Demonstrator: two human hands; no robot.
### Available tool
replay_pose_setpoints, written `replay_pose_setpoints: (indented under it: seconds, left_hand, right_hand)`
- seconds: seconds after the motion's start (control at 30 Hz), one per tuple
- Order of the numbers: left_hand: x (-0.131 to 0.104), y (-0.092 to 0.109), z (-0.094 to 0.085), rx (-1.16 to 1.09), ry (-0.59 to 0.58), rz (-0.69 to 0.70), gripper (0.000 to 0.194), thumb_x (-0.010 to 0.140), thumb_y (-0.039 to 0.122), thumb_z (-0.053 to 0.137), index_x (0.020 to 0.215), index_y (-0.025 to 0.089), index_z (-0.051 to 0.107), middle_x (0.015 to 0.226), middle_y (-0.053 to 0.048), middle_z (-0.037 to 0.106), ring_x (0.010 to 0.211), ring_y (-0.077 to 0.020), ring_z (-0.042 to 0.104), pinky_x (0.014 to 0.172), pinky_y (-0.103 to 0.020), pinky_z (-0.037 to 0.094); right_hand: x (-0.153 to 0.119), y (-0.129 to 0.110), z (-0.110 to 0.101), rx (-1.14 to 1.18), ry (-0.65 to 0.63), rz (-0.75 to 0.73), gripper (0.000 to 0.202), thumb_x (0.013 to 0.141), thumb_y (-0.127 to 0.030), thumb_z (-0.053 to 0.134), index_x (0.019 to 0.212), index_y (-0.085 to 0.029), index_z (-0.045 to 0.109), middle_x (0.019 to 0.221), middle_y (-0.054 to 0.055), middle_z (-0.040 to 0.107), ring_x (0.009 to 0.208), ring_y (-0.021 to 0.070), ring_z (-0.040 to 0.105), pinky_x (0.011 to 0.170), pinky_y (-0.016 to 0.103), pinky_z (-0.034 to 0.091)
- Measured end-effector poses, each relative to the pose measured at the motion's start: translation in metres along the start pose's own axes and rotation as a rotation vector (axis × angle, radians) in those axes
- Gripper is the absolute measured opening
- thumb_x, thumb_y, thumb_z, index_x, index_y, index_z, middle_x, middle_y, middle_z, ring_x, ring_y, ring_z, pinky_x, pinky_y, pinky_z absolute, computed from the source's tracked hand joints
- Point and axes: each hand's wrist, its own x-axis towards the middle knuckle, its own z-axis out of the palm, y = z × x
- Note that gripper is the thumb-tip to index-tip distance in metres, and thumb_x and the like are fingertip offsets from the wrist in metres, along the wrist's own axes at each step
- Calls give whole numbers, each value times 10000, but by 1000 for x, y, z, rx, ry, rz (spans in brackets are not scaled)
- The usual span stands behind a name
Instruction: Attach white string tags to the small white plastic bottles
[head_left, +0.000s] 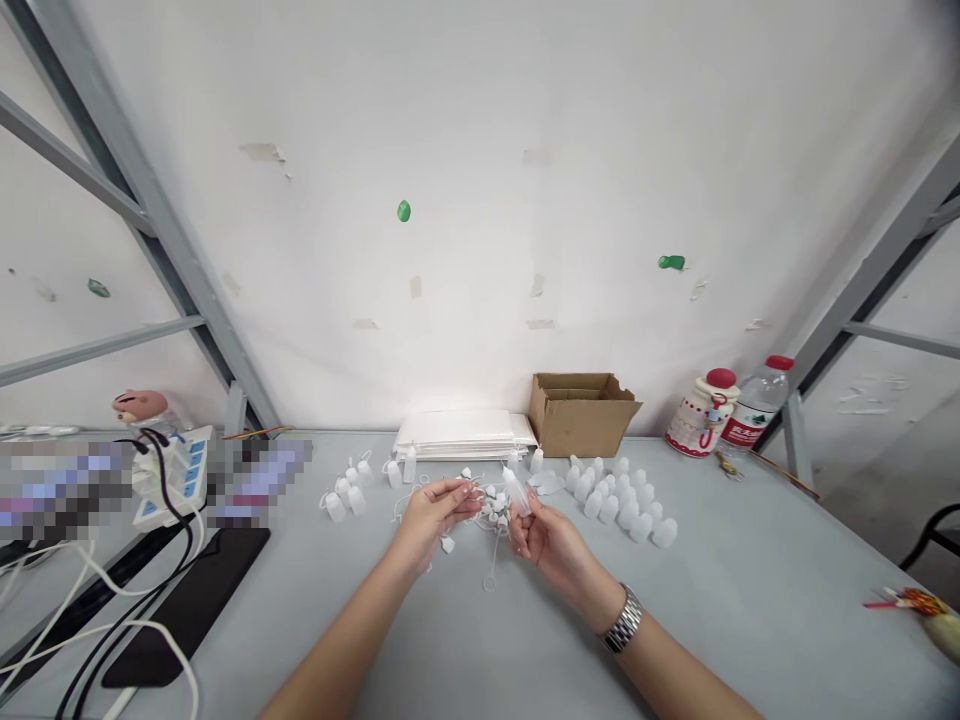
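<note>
My right hand [551, 545] holds a small white squeeze bottle [515, 488] with a thin nozzle, tilted up to the left. Just left of it, my left hand [439, 515] is closed in a pinch; whatever sits at its fingertips is too small to make out. Between and behind the hands lies a loose pile of small white caps [495, 508], some with thin ring straps. One strap with a ring [490, 583] extends toward me on the table. Farther left stands a group of capped bottles [343, 488]; to the right are several rows of white bottles [626, 505].
Behind the bottles lie stacked white sheets [461, 432] and an open cardboard box [581, 425]. A decorated flask [701, 412] and a water bottle [756, 405] stand back right. On the left are a power strip [176, 475], cables and a black flat object [187, 610].
</note>
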Motion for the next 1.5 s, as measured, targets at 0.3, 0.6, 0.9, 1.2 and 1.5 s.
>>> replay_pose_setpoints:
  seconds: [0.3, 0.6, 0.9, 1.2, 1.5]
  left_hand:
    - [3, -5, -3, -247, 43, -144, 104, 776, 182, 614, 824, 114, 676, 959, -124, 715, 879, -191, 670, 896, -319, 494]
    - [2, -4, -2, -277, 29, -122, 103, 784, 181, 602, 841, 131, 671, 1001, -116, 705, 975, -197, 639, 919, -318, 475]
    - [0, -2, 1, -229, 83, -121, 108, 791, 177, 586, 803, 120, 678, 974, -126, 711, 933, -203, 653, 895, -327, 484]
    - [1, -4, 0, -214, 70, -113, 134, 711, 225, 687, 805, 130, 674, 986, -135, 706, 970, -228, 641, 926, -350, 455]
    - [1, -9, -2, -207, 55, -76, 166, 700, 221, 694, 843, 142, 668, 994, -122, 706, 961, -216, 644, 931, -353, 447]
  right_hand:
    - [0, 4, 5, -330, 103, -39, 458, 749, -598, 534, 632, -157, 576, 481, -20, 500, 439, 106, 433, 468, 248, 331]
    - [-7, 6, 14, -728, 202, -138, 453, 768, -619, 482, 628, -189, 505, 497, -39, 464, 476, 121, 447, 509, 262, 370]
    - [-7, 8, 13, -795, 227, -151, 442, 787, -603, 469, 629, -192, 500, 498, -39, 464, 484, 127, 446, 516, 262, 357]
    - [-8, 9, 13, -808, 219, -149, 434, 793, -596, 468, 623, -198, 493, 489, -41, 467, 480, 129, 451, 506, 260, 352]
    - [-9, 10, 11, -799, 204, -179, 407, 817, -568, 460, 647, -199, 491, 512, -39, 477, 499, 129, 453, 523, 258, 358]
